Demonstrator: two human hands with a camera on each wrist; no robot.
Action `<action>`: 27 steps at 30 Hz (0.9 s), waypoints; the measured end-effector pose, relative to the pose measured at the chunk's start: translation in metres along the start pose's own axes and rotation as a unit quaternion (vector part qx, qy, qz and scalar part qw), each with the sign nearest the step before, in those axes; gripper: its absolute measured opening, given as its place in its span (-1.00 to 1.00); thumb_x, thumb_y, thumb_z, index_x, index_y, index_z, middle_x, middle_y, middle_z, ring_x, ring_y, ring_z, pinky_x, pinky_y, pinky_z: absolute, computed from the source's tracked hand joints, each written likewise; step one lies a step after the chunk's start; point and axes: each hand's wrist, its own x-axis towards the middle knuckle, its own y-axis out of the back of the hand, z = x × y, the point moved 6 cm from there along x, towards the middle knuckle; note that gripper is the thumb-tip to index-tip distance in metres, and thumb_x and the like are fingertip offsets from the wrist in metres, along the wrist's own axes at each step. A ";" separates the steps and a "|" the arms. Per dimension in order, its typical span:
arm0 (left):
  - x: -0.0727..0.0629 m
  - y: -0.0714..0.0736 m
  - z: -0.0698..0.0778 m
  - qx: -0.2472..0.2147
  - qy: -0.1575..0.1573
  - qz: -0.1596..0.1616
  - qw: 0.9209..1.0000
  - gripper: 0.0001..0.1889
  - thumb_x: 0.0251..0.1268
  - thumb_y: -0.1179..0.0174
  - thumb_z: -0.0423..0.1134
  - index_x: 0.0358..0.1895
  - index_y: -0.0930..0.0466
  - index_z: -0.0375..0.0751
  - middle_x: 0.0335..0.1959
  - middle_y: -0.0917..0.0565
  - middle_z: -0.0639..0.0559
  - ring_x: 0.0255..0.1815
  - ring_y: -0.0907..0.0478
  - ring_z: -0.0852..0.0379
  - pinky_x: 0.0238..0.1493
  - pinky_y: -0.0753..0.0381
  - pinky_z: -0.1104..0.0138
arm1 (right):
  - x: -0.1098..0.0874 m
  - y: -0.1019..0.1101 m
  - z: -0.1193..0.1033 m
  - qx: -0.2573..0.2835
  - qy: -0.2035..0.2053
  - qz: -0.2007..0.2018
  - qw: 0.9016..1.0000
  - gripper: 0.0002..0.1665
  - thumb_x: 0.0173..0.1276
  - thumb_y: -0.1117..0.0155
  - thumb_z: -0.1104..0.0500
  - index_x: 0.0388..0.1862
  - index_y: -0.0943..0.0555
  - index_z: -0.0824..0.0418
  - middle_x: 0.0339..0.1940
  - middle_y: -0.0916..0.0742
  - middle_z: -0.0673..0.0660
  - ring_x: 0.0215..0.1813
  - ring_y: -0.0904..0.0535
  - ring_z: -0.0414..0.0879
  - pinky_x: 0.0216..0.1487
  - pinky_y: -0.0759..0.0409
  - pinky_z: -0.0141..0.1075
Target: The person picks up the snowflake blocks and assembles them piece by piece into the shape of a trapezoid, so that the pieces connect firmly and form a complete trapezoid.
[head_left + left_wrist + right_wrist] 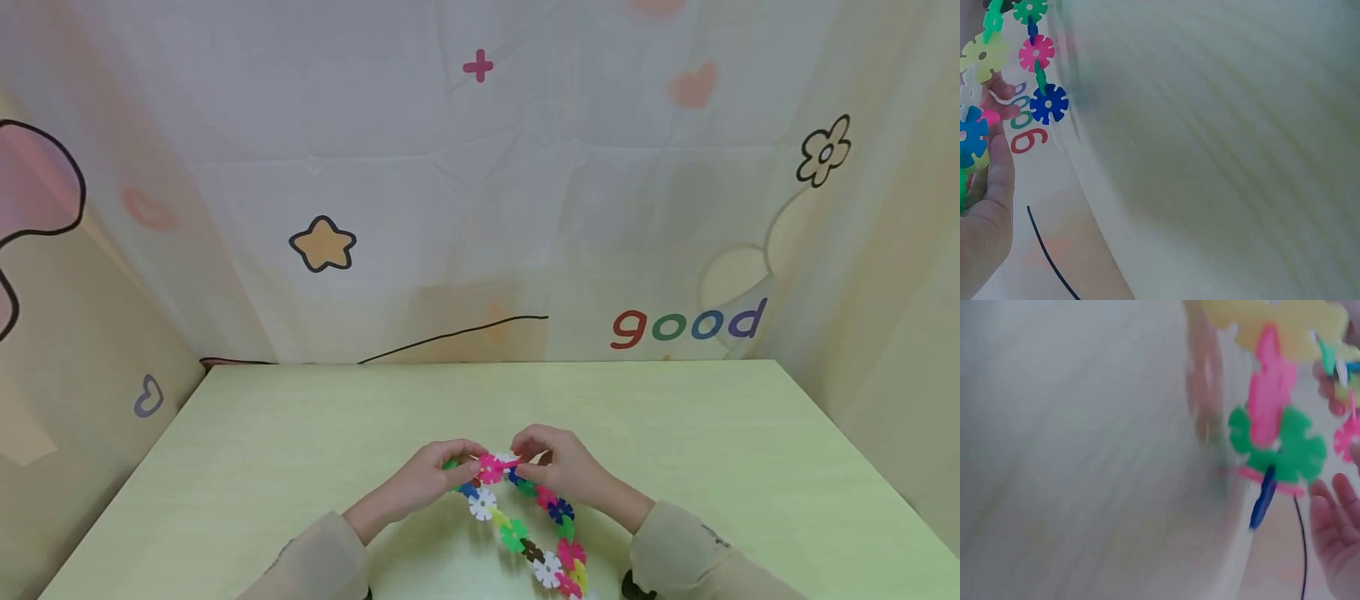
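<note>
A chain of interlocking plastic snowflake discs point(513, 535) hangs in a loop between both hands, in pink, white, green, blue, yellow and brown. With thumb and fingers, my left hand point(442, 467) pinches the chain beside a pink disc point(491, 468) at its top. My right hand point(558, 462) grips the chain just right of that disc, its fingertips bent inward. In the left wrist view, a dark blue disc point(1049, 104) dangles beyond the left hand. The right wrist view shows a green disc point(1300, 447) with pink and blue pieces slotted into it, partly blurred.
A pale green table point(300, 417) lies under the hands. Behind it hangs a printed cloth point(390, 192) with a star, a flower and the word "good". The same kind of cloth lines both sides. The chain's lower end reaches the bottom of the head view.
</note>
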 end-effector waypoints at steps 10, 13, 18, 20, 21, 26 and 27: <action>0.000 0.001 -0.003 0.012 0.003 0.000 1.000 -0.66 0.29 0.02 -0.12 0.04 -0.44 -0.22 -0.17 -0.60 -0.05 -0.18 -0.54 0.12 -0.07 -0.52 0.22 | 0.003 0.001 0.037 0.063 -0.121 -0.088 0.987 -0.52 0.11 -0.28 0.15 -0.02 -0.41 0.32 -0.19 -0.60 0.19 -0.22 -0.54 -0.08 -0.24 -0.56 -0.26; 0.000 0.001 -0.003 0.013 0.002 -0.001 1.000 -0.66 0.29 0.02 -0.12 0.04 -0.44 -0.22 -0.18 -0.60 -0.05 -0.18 -0.54 0.12 -0.07 -0.52 0.22 | 0.004 -0.001 0.042 0.072 -0.144 -0.104 0.981 -0.46 0.10 -0.29 0.11 0.02 -0.39 0.32 -0.19 -0.60 0.18 -0.25 -0.53 -0.11 -0.33 -0.58 -0.27; 0.000 0.002 -0.002 0.018 0.000 0.000 1.000 -0.66 0.29 0.02 -0.13 0.04 -0.44 -0.22 -0.18 -0.59 -0.04 -0.19 -0.54 0.13 -0.08 -0.52 0.22 | 0.008 -0.006 0.044 0.063 -0.171 -0.116 0.976 -0.42 0.08 -0.31 0.10 0.05 -0.37 0.30 -0.23 -0.60 0.15 -0.38 -0.51 -0.12 -0.41 -0.56 -0.29; 0.000 0.002 -0.002 0.018 0.000 0.000 1.000 -0.67 0.29 0.02 -0.13 0.04 -0.44 -0.22 -0.18 -0.59 -0.04 -0.20 -0.53 0.14 -0.09 -0.52 0.23 | 0.010 -0.008 0.043 0.049 -0.173 -0.120 0.976 -0.43 0.07 -0.32 0.11 0.03 -0.39 0.29 -0.28 -0.59 0.12 -0.43 -0.49 -0.13 -0.44 -0.54 -0.31; 0.000 0.002 -0.002 0.017 0.000 0.000 1.000 -0.67 0.29 0.02 -0.14 0.03 -0.45 -0.22 -0.19 -0.59 -0.04 -0.20 -0.53 0.14 -0.10 -0.52 0.23 | 0.011 -0.009 0.043 0.041 -0.172 -0.122 0.977 -0.44 0.06 -0.32 0.11 0.02 -0.40 0.29 -0.31 -0.59 0.11 -0.45 -0.48 -0.14 -0.45 -0.52 -0.32; -0.001 0.001 -0.001 0.011 0.002 0.001 1.000 -0.68 0.29 0.02 -0.15 0.03 -0.45 -0.23 -0.19 -0.59 -0.05 -0.20 -0.54 0.13 -0.12 -0.54 0.26 | 0.013 -0.013 0.041 0.017 -0.159 -0.127 0.979 -0.49 0.05 -0.33 0.16 -0.03 -0.42 0.29 -0.46 -0.58 0.07 -0.58 -0.42 -0.17 -0.52 -0.45 -0.36; -0.001 0.001 -0.001 0.011 0.002 0.002 1.000 -0.68 0.29 0.01 -0.15 0.03 -0.45 -0.23 -0.18 -0.59 -0.05 -0.19 -0.54 0.12 -0.13 -0.54 0.26 | 0.013 -0.014 0.041 0.016 -0.156 -0.128 0.979 -0.49 0.05 -0.33 0.16 -0.03 -0.42 0.30 -0.48 -0.58 0.07 -0.61 -0.41 -0.17 -0.52 -0.44 -0.36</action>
